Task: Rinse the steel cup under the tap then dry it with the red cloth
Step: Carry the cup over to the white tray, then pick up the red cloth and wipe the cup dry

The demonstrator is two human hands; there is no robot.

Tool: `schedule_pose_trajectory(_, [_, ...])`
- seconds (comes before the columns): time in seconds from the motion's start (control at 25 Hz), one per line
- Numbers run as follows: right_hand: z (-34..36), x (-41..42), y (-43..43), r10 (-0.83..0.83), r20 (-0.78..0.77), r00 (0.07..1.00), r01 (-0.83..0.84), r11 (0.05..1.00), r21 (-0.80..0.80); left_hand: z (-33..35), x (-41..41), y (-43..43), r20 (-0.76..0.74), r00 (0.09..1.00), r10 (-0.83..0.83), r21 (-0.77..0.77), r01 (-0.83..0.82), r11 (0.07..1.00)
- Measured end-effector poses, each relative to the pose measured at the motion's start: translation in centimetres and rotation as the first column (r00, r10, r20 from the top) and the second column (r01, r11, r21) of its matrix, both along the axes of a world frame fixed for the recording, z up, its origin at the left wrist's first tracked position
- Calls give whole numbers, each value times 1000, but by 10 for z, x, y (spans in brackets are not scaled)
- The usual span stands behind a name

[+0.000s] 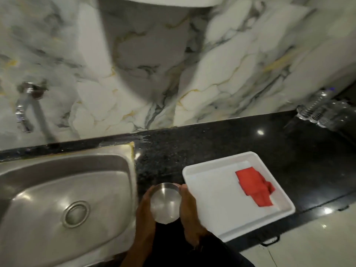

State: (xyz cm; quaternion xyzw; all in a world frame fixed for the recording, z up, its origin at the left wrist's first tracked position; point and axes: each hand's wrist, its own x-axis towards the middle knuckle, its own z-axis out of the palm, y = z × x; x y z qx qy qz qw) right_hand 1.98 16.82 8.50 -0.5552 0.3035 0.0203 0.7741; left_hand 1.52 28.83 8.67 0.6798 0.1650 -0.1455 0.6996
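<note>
A round steel cup is held between both my hands above the black counter, just right of the sink. My left hand presses its left side and my right hand its right side. The cup's open mouth faces up toward me. A red cloth lies crumpled in the far right part of a white tray to the right of my hands. The chrome tap juts from the marble wall at the far left, above the steel sink. No water is seen running.
The black granite counter runs along the marble wall. Clear plastic bottles lie at the back right corner. The sink's drain sits in the middle of the basin. Pale floor tiles show at the lower right.
</note>
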Motion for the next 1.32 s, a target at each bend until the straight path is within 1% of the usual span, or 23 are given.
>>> schedule_pose_trajectory(0.04, [-3,-5,-36,46,-12,999,-47,995,-87,3,-7,-30,14,999,35,95,-36,995])
schedule_pose_trajectory(0.08, [-6,-7,-75,80,-51,995,-90,965,-244,1,-11,-60,33,997,70,144,-75,987])
schedule_pose_trajectory(0.12, [-7,-7,-117,94,-96,991,-126,901,-414,-1,-14,-86,46,995,84,134,-90,987])
schedule_pose_trajectory(0.16, [-9,-5,-162,100,-152,983,-171,792,-586,-7,-15,-109,50,992,113,75,-116,990])
schedule_pose_trajectory(0.2, [-9,-3,-209,100,-240,966,-250,618,-746,-7,-17,-128,49,990,133,40,-135,990])
schedule_pose_trajectory(0.24, [-8,1,-251,92,-341,935,-347,424,-837,-7,-17,-143,50,986,159,41,-161,986])
schedule_pose_trajectory(0.28, [-4,6,-286,70,-454,888,-456,258,-852,-7,-17,-152,48,983,175,58,-178,982])
schedule_pose_trajectory(0.32, [-2,12,-313,23,-556,831,-552,173,-816,-10,-17,-163,32,982,186,74,-188,979])
schedule_pose_trajectory(0.4, [-1,24,-344,-71,-709,701,-697,144,-703,-11,-18,-182,-7,978,209,73,-208,975])
schedule_pose_trajectory(0.48, [-9,37,-350,-90,-777,622,-768,122,-629,-17,-15,-193,-42,972,232,65,-229,971])
schedule_pose_trajectory(0.6, [-28,51,-349,-104,-788,607,-765,190,-615,-17,-11,-200,-106,962,250,104,-239,965])
schedule_pose_trajectory(0.68, [-40,57,-352,-149,-795,589,-769,201,-607,-18,-11,-199,-94,959,266,112,-255,960])
schedule_pose_trajectory(0.8, [-50,59,-362,-106,-814,572,-811,77,-580,-20,-11,-199,-62,951,304,114,-296,948])
schedule_pose_trajectory(0.84, [-48,59,-366,-73,-823,564,-819,82,-568,-21,-11,-199,-62,947,316,104,-309,945])
schedule_pose_trajectory(0.92, [-44,59,-372,-37,-787,616,-776,141,-614,-25,-11,-195,-66,942,328,73,-324,943])
schedule_pose_trajectory(1.0, [-36,51,-373,-42,-736,676,-727,124,-675,-31,-13,-186,-75,934,348,38,-346,937])
schedule_pose_trajectory(1.04, [-33,46,-372,-18,-712,702,-705,129,-698,-35,-13,-178,-63,928,366,33,-365,930])
schedule_pose_trajectory(1.08, [-30,40,-369,39,-680,733,-676,161,-719,-38,-14,-169,-45,923,382,28,-381,924])
schedule_pose_trajectory(1.12, [-28,33,-365,115,-630,768,-636,254,-729,-39,-15,-160,-28,916,400,32,-399,917])
schedule_pose_trajectory(1.16, [-27,28,-357,186,-554,811,-578,400,-711,-39,-18,-149,-10,908,419,37,-419,907])
schedule_pose_trajectory(1.2, [-26,22,-344,220,-459,861,-499,547,-672,-37,-19,-136,13,898,440,44,-440,897])
schedule_pose_trajectory(1.24, [-22,20,-328,218,-380,899,-424,657,-624,-34,-21,-121,38,889,456,57,-458,887])
schedule_pose_trajectory(1.32, [-12,17,-295,194,-264,945,-313,775,-549,-27,-22,-93,70,883,464,77,-468,880])
